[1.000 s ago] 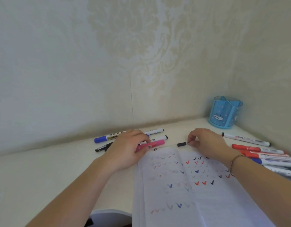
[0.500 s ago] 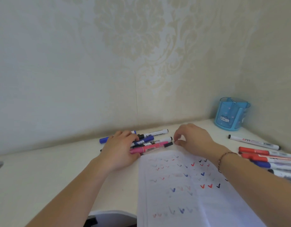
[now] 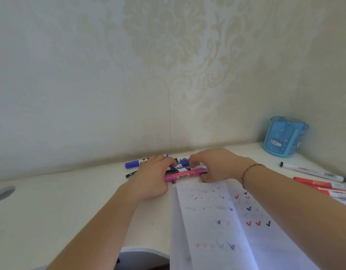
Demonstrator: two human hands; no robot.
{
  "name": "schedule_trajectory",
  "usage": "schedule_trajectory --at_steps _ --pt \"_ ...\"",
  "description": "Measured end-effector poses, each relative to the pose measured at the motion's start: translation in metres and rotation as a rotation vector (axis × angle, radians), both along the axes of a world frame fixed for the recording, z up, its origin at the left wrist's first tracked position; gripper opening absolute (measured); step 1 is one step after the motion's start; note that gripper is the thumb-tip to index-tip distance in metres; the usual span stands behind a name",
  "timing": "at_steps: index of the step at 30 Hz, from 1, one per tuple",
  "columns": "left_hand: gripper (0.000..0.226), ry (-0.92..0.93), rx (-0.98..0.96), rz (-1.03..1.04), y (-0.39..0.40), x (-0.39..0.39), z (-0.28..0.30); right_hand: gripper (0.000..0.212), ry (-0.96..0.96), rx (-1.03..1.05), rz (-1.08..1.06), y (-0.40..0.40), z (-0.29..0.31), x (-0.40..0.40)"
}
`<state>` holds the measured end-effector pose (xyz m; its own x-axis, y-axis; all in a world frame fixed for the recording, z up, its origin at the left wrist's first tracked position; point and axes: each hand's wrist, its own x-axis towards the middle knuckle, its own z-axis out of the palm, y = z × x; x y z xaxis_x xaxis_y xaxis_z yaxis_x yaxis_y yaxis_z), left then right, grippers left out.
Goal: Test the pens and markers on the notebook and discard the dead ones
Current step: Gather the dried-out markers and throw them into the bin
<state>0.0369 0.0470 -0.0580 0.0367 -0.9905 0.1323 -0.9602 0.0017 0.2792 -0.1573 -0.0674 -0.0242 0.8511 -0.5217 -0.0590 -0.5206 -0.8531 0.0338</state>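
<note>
A bunch of markers lies at the back of the white desk, with a pink marker [image 3: 181, 176] in front, a dark blue one [image 3: 183, 164] behind it and a blue-capped white marker [image 3: 132, 164] sticking out to the left. My left hand [image 3: 153, 179] curls over the bunch's left part. My right hand [image 3: 217, 166] cups its right ends, fingers bent around them. The open notebook [image 3: 217, 223], covered in red, blue and black tick marks, lies just in front of the bunch under my right forearm. The markers' middle parts are hidden by my fingers.
A blue pen holder [image 3: 283, 137] stands in the back right corner. A white marker [image 3: 312, 171] and several red and other markers [image 3: 322, 185] lie at the right edge. A black pen [image 3: 131, 174] pokes out left of my left hand. A round cable hole [image 3: 2, 192] is at far left.
My right hand has slid left from the notebook's top edge, bringing a thin pen to the bunch. Both hands have closed in on the markers, pushing them together. The view shifted slightly left.
</note>
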Motion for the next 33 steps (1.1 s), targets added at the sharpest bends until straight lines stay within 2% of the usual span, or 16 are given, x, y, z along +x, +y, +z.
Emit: schedule_trajectory --at_steps 2,6,10,12,15,21,27,29,33 --pt "0.05 0.007 -0.005 0.022 0.0 0.008 0.001 0.039 0.052 -0.064 0.042 0.0 0.003 0.006" --pt "0.047 0.051 0.001 0.044 0.001 0.018 0.002 0.03 0.126 -0.196 0.104 -0.001 0.0 0.015" --pt "0.054 0.041 -0.035 0.053 -0.006 0.032 0.007 0.018 0.13 -0.188 0.099 -0.005 -0.009 0.014" --pt "0.055 -0.01 0.029 0.101 -0.009 0.037 0.011 0.017 0.095 -0.151 0.055 -0.009 -0.007 0.006" --pt "0.07 -0.122 0.137 0.15 -0.012 0.036 0.007 0.012 0.059 -0.118 -0.017 -0.017 -0.007 -0.007" --pt "0.061 -0.056 0.05 0.087 -0.029 0.023 -0.009 0.007 0.029 -0.087 -0.216 -0.028 -0.012 -0.03" --pt "0.065 -0.084 0.088 0.026 -0.054 0.001 -0.001 0.004 -0.011 -0.077 -0.37 -0.032 -0.017 -0.045" --pt "0.056 -0.125 0.094 0.02 -0.06 -0.006 0.003 0.004 -0.013 -0.086 -0.401 -0.032 -0.017 -0.048" --pt "0.023 -0.241 0.064 0.027 -0.063 -0.014 0.0 0.009 0.027 -0.076 -0.479 -0.03 -0.015 -0.053"
